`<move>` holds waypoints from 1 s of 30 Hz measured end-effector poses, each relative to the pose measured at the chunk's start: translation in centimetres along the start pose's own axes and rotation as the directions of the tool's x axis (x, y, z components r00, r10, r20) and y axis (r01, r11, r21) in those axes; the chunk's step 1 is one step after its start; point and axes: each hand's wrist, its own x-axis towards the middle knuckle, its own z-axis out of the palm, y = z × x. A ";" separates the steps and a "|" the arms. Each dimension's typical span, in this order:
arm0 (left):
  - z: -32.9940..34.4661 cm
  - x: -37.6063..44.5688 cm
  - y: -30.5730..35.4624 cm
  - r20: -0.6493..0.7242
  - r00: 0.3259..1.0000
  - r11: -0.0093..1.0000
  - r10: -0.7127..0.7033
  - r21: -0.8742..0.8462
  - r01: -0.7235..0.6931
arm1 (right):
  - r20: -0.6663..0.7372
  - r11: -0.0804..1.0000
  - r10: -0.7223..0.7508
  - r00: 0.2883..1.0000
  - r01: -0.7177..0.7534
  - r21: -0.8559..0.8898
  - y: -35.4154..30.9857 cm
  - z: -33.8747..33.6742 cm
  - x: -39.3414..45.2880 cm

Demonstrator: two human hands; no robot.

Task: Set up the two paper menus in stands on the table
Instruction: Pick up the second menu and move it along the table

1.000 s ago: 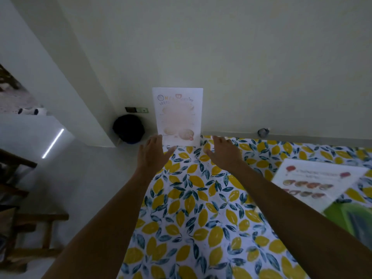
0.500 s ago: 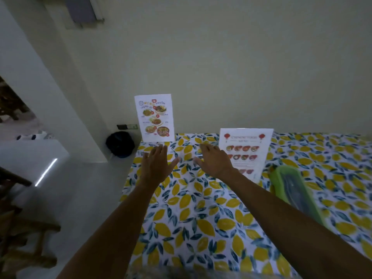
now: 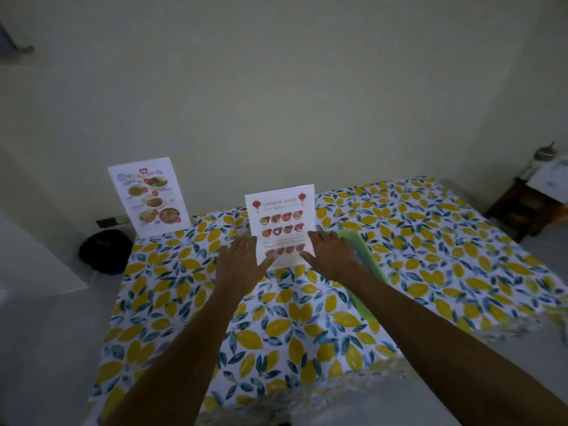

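Two paper menus stand upright on the lemon-print tablecloth [image 3: 430, 256]. The first menu [image 3: 150, 198], with pictures of dishes, stands alone at the table's far left corner. The Chinese food menu [image 3: 281, 222] leans back near the far middle of the table. My left hand [image 3: 241, 256] lies at its lower left edge, thumb tip on the sheet's lower part. My right hand [image 3: 330, 253] is at its lower right edge, fingers spread flat. I cannot tell whether either hand grips the stand; its base is hidden.
A green tray [image 3: 365, 265] lies just right of my right hand, partly under my forearm. A dark round bag [image 3: 106, 252] sits on the floor by the table's left corner, below a wall socket [image 3: 112, 221]. A small wooden stand [image 3: 522, 207] with items is at the far right.
Both hands have moved right from in front of the first menu to either side of the Chinese food menu. The view has shifted right with them.
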 end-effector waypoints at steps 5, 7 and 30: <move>2.9 1.7 -0.5 0.048 0.999 1.000 0.012 0.025 -0.013 | 0.048 0.997 0.075 0.996 -0.074 -0.010 3.5 1.0 1.0; 4.1 2.7 -1.7 0.045 0.999 0.999 0.000 0.051 -0.002 | 0.051 0.996 0.090 0.995 -0.089 -0.018 4.7 1.6 2.2; 9.5 15.7 -5.8 0.242 0.969 0.999 -0.049 0.002 0.050 | 0.186 0.986 0.132 0.974 -0.148 0.073 8.7 6.0 18.9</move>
